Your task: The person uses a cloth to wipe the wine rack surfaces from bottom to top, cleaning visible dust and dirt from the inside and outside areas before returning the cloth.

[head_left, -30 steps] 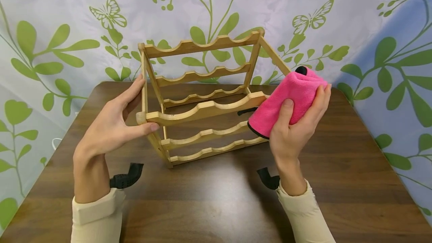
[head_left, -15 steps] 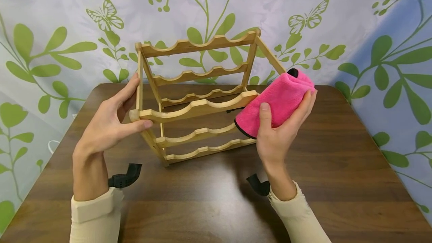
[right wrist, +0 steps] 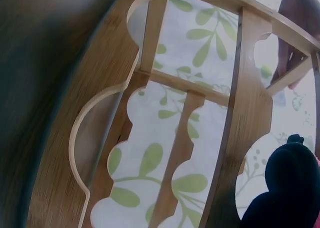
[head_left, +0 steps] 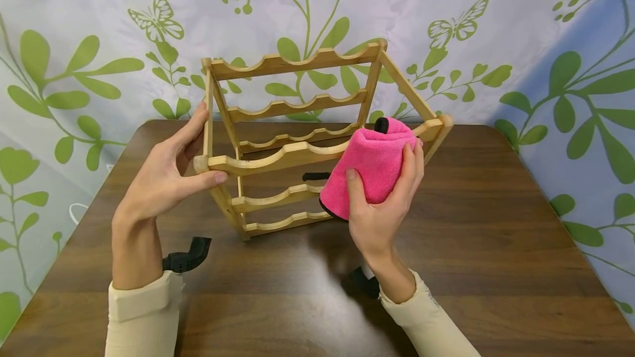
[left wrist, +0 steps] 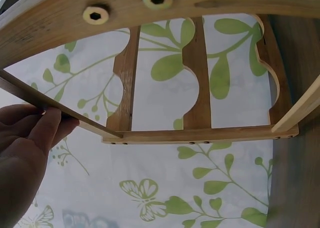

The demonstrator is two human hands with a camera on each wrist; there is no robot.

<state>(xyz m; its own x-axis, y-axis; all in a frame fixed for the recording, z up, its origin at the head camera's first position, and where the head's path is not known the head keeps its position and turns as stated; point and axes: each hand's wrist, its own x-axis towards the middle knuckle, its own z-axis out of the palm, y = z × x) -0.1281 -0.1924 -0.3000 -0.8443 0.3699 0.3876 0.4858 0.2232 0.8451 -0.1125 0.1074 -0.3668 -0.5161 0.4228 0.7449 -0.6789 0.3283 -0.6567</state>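
Observation:
A wooden wine rack [head_left: 297, 154] with scalloped rails stands tilted over the table. My left hand [head_left: 159, 180] grips its upper left corner, thumb on the front rail and fingers behind the side bar; in the left wrist view the hand [left wrist: 32, 140] pinches the thin bar. A folded pink cloth [head_left: 374, 167] with a black edge is held in my right hand [head_left: 384, 216], lying over the right part of the upper front rail. The right wrist view shows that hand [right wrist: 285, 188] as a dark shape beside a scalloped rail.
A brown wooden table [head_left: 278, 302] lies beneath the rack. Behind it hangs a white curtain [head_left: 377, 4] with green leaves and butterflies. Black curved camera mounts [head_left: 190, 255] stick out from the wrists.
My right hand has moved the pink cloth leftward along the upper front rail, uncovering the rack's front right corner. My left hand keeps its hold on the left corner.

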